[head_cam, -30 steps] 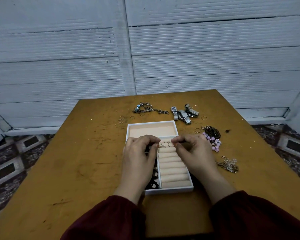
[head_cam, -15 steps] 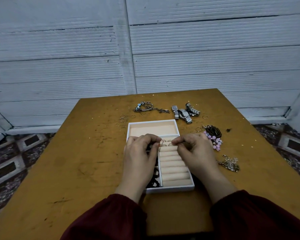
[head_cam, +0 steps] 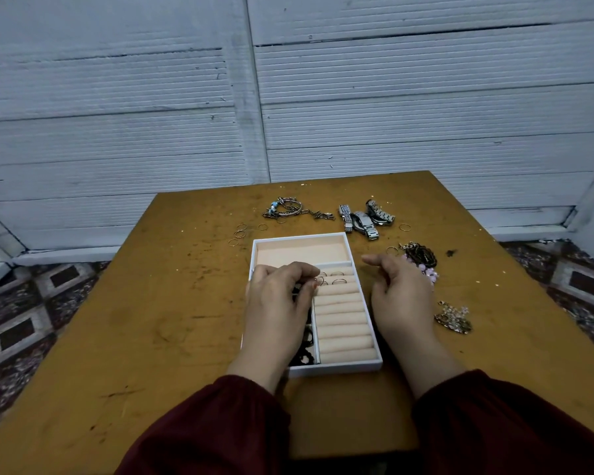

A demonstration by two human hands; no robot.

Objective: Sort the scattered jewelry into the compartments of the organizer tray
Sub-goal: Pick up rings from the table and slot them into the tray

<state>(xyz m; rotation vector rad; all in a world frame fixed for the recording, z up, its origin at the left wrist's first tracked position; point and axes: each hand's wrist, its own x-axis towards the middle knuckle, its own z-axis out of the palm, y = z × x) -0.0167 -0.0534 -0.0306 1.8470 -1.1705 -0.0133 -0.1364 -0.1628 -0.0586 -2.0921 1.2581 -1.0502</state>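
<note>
A white organizer tray [head_cam: 340,366] with peach lining lies mid-table. Its right side has padded ring rolls [head_cam: 343,317], with thin rings [head_cam: 338,277] seated in the top slots. Dark jewelry [head_cam: 304,354] fills the left compartments. My left hand [head_cam: 276,303] hovers over the tray's left side and pinches a thin ring at the rolls' top left. My right hand [head_cam: 400,296] is beside the tray's right wall, fingers relaxed, holding nothing. Loose rings [head_cam: 240,233] lie left of the tray's far corner.
On the brown table [head_cam: 151,320], bracelets [head_cam: 285,209] and silver watches [head_cam: 364,219] lie beyond the tray. Dark and pink beads [head_cam: 422,257] and a glittery piece [head_cam: 455,318] sit to the right. A single ring [head_cam: 404,227] lies near the watches. White panelled wall behind.
My right hand has let go at the ring rolls and drawn away to the right of the tray. My left hand stays pinching a ring at the rolls.
</note>
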